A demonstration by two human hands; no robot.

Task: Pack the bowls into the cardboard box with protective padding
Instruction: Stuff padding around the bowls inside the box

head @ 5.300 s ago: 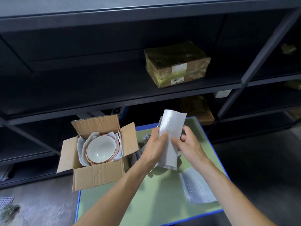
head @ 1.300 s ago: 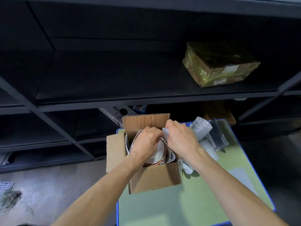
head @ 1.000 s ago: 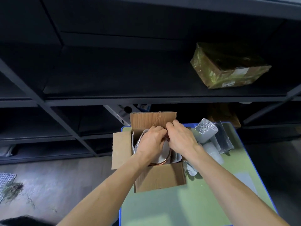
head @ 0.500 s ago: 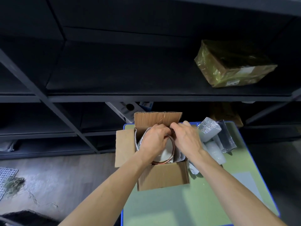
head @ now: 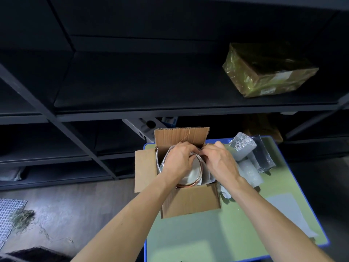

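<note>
Green table top (head: 217, 233) with a blue edge, nearest to the wearer. Both bare forearms reach over it into an open cardboard box (head: 190, 201) that sits at the table's far left corner, its near wall upright. Left flap (head: 145, 171) is folded outward past the table edge and the back flap (head: 181, 135) stands up. Inside is a white bowl (head: 194, 174) with a copper-coloured rim, mouth up toward the camera. It is round, so it has no long axis of its own. Only the near and right arc of the rim shows. White padding sheet (head: 206, 176) lines the box between the bowl and the right wall, and more of it shows at the left wall. Left hand (head: 179, 159) lies over the bowl, fingers curled down at its far rim. The fingertips are hidden, so I cannot tell what they hold. Right hand (head: 221, 161) is at the far right corner, its fingers bunched and pinching the top edge of the padding sheet. The two hands almost touch. Just right of the box lies a loose heap of silver padding rolls (head: 243, 146), and a flat pale sheet (head: 289, 210) lies near the table's right edge. Beyond is dark metal shelving (head: 170, 108), with a film-wrapped parcel (head: 268, 72) on the upper right shelf. A mesh mat (head: 9, 214) lies on the floor at far left.
</note>
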